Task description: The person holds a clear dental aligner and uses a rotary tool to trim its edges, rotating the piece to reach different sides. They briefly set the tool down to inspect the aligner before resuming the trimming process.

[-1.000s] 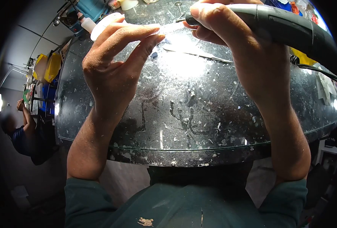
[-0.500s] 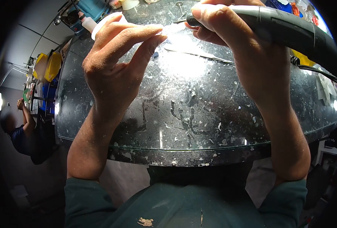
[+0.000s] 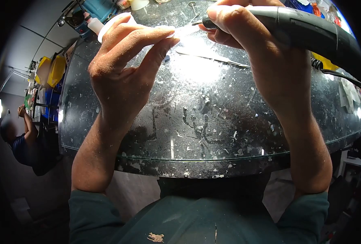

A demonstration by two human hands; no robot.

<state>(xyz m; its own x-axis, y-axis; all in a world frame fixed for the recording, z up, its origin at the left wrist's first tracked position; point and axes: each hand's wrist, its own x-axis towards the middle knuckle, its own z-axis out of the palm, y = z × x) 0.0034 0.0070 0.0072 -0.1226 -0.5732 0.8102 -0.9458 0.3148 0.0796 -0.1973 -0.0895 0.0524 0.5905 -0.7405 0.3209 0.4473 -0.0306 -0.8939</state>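
My left hand is raised over the dark worktable, its thumb and forefinger pinched on a small white piece that is mostly lost in the glare. My right hand is wrapped around a thick dark grey rotary handpiece. A thin dark bit sticks out of its nose towards the left fingertips, with a small gap between. Below the hands, a slim metal hand tool lies on the tabletop.
White specks and scraps cover the tabletop. A small bottle, a white cup-like thing and a blue device stand at the back left. A coiled cable and crumpled paper are at right. Another person works at far left.
The handpiece's nose and bit have shifted slightly right, away from the left fingertips. My left hand has barely moved and keeps its pinch.
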